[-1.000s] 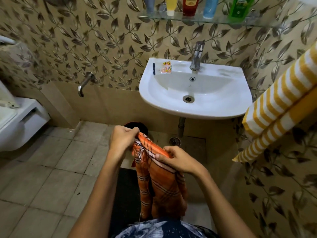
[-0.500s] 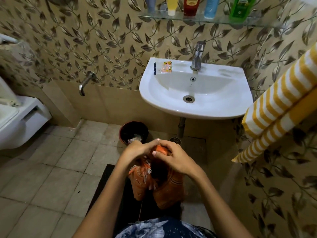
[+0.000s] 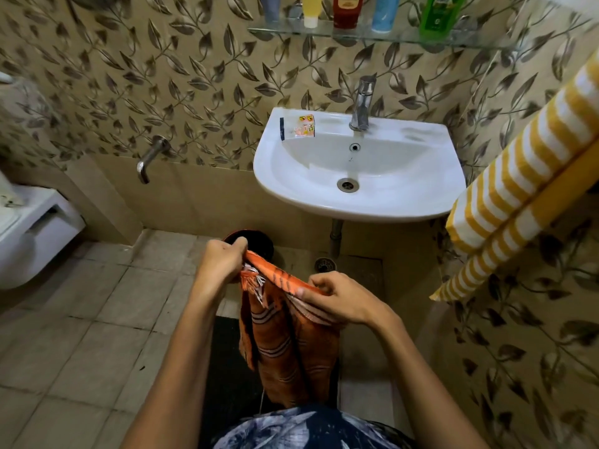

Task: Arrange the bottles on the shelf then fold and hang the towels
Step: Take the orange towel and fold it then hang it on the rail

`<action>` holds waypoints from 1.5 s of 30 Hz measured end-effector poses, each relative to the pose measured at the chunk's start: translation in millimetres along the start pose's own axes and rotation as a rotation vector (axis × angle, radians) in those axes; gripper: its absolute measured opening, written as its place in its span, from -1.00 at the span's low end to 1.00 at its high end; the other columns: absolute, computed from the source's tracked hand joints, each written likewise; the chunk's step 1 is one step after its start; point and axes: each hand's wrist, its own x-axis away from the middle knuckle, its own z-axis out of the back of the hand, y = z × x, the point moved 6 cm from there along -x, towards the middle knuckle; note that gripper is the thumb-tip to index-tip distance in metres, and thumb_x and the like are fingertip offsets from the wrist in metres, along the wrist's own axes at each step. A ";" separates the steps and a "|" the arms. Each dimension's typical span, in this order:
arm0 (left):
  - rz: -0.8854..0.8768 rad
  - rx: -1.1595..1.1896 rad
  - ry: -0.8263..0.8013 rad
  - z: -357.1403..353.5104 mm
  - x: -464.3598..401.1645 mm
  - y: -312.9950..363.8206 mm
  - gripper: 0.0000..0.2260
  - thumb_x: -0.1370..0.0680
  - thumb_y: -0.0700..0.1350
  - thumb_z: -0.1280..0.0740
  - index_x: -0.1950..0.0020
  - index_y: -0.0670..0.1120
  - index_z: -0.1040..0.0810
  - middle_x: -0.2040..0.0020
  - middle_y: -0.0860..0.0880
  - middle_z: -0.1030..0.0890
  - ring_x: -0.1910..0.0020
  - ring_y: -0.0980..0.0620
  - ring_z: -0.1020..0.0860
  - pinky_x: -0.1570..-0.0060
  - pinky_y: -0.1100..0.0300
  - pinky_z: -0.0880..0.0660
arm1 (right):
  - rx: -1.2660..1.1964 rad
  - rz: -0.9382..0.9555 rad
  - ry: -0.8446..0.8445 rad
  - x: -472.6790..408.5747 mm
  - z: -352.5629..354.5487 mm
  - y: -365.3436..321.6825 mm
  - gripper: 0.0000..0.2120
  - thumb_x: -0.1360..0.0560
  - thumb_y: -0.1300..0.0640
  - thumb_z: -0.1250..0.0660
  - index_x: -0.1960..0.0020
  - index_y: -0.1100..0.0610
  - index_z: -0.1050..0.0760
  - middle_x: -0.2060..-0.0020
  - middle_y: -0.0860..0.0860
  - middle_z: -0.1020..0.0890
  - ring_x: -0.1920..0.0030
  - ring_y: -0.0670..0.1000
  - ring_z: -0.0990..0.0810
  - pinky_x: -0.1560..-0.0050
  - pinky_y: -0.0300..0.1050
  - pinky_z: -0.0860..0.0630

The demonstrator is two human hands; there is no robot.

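Our hands have parted again, left hand (image 3: 223, 264) and right hand (image 3: 337, 301) both pinching the towel (image 3: 285, 338) (orange) taut.

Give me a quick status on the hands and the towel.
Left hand and right hand both grip the orange towel by its top edge. Towel hangs folded, not yet hung. Bottles on shelf. Nothing blocking.

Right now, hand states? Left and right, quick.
Left hand: closed, fingers pinching one end of the orange towel's top edge.
Right hand: closed, fingers gripping the same edge further along.
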 end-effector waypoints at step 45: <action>0.071 -0.176 -0.371 -40.5 29.7 -7.5 -0.53 -0.50 0.19 -0.29 0.28 -0.21 -0.66 0.49 0.03 -0.64 0.31 0.01 -0.53 0.35 0.26 -0.48 | -0.001 -0.091 0.088 -6.0 -7.5 -15.1 -0.70 -0.57 -0.18 -0.15 0.01 -0.01 -0.54 0.14 0.01 -0.65 0.11 0.01 -0.61 0.02 0.06 -0.52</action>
